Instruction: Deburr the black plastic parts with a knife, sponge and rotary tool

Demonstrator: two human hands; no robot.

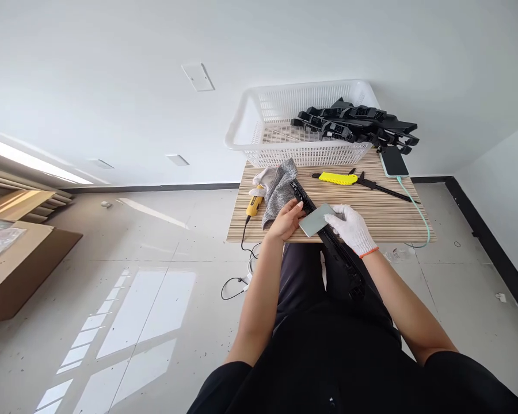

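My bare left hand [287, 219] is closed around a long black plastic part [343, 259], which slants from the table down over my lap. In a white knit glove with an orange cuff, my right hand [350, 228] pinches a flat grey-green rectangular sheet, perhaps sandpaper [316, 220]. That sheet lies across the black part, close to my left fingers. Left of the part sits a crumpled grey cloth [280, 192]. Beside the cloth are a yellow corded tool [254, 204] and a white glove [263, 177].
A white plastic basket [306, 154] holding several black plastic parts [358, 122] stands at the table's back. On the wooden table [388, 224] lie a yellow-handled cutter [339, 179], a black caliper-like tool [388, 188] and a phone [393, 161] with a cable. A cardboard box [26, 276] sits left.
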